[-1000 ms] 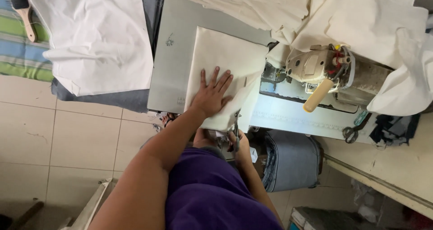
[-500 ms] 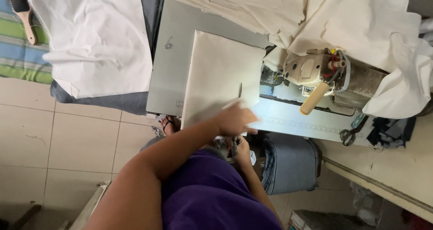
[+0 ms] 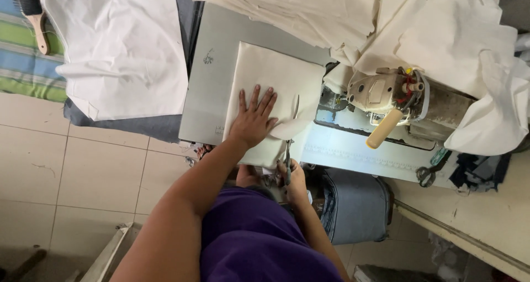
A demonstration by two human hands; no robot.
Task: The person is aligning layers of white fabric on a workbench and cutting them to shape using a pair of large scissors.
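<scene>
My left hand lies flat, fingers spread, on a folded cream fabric piece that rests on the grey sewing table. My right hand is low at the table's near edge, closed around the handles of a pair of scissors. Their blades point away from me along the fabric's right edge, next to a small flap of cloth. The sewing machine stands just right of the fabric.
A heap of cream cloth covers the table's far side and the machine's right. White fabric lies on a surface at the left beside a brush. Another pair of scissors sits on the machine bed. Tiled floor lies below left.
My left hand lifted off the fabric and swung toward the near right edge, then came back flat on the cloth. The scissors now point up along the fabric's edge.
</scene>
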